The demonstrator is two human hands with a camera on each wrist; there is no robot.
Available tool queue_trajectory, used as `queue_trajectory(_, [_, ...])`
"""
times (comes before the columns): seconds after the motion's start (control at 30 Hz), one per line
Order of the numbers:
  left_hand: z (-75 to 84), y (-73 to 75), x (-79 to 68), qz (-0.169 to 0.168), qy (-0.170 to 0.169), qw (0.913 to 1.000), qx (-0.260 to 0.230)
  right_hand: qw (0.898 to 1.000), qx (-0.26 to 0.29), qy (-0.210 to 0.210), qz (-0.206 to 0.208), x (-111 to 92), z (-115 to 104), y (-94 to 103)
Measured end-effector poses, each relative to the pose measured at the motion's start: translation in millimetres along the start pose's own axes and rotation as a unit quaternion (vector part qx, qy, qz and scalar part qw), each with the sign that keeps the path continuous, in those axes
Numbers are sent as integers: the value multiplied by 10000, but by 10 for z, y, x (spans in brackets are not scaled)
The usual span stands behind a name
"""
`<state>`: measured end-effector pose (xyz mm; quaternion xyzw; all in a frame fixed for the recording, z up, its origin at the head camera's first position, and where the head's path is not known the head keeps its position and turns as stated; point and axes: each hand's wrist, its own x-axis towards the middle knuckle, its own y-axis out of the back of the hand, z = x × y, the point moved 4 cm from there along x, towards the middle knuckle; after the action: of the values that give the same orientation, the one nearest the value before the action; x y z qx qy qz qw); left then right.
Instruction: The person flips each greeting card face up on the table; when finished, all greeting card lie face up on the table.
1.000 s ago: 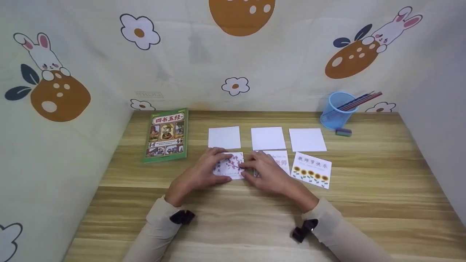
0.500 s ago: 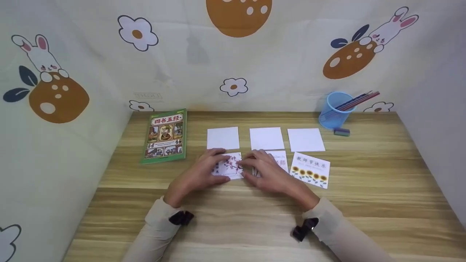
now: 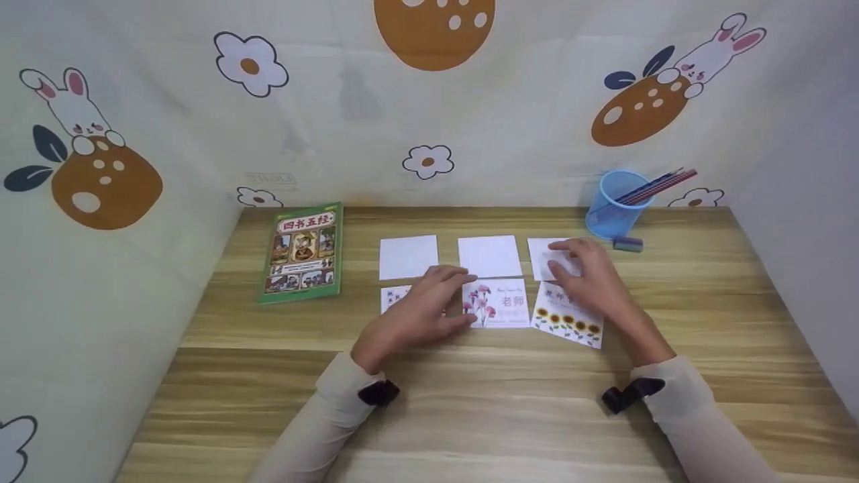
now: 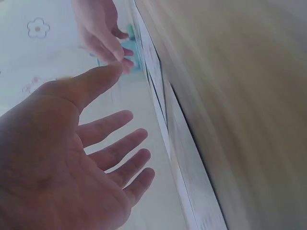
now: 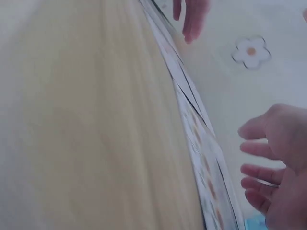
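Observation:
My left hand [image 3: 419, 312] hovers over the plum-blossom card [image 3: 394, 294], hiding most of it, with fingertips close to the left edge of a pink-flower card [image 3: 500, 305]. Its fingers are spread and hold nothing in the left wrist view. My right hand [image 3: 594, 275], fingers loosely bent and apart, is above the rightmost blank white card [image 3: 538, 258] and the top of the sunflower card [image 3: 567, 320]. In the right wrist view, nothing lies between the fingers of the right hand [image 5: 283, 158]. The sunflower card lies tilted; the pink-flower card lies nearly straight.
Two more blank white cards, left [image 3: 408, 257] and middle [image 3: 489, 256], lie behind the printed ones. A green-edged book [image 3: 302, 253] lies at the left. At the back right stand a blue pencil cup [image 3: 614, 211] and a small dark cylindrical object [image 3: 628, 244].
Both hands have left the plum-blossom card's edges and moved right. The left hand came over toward the pink-flower card, uncovering it; the right went to the sunflower card.

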<state>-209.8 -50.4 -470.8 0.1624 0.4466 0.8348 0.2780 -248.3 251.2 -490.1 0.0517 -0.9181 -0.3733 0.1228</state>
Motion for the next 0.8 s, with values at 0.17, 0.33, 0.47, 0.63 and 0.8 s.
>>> queue_trajectory(0.17, [250, -147, 491, -193, -58, 9996, 180, 9975, -113, -695, 27, -28, 219, 205])
queue_trajectory(0.33, [388, -242, 864, -299, 126, 9994, 80, 9969, -68, -782, -113, -60, 290, 241])
queue_trajectory(0.47, [478, -322, 1055, -385, 233, 9990, 55, 9967, -44, -811, -69, -67, 333, 254])
queue_trajectory(0.63, [543, -432, 1162, -554, 457, 9974, 3, 9957, 1, -918, -85, -67, 369, 242])
queue_trajectory(0.8, [569, -540, 1197, -741, 423, 9963, 33, 9940, 52, -1079, -167, -62, 395, 232])
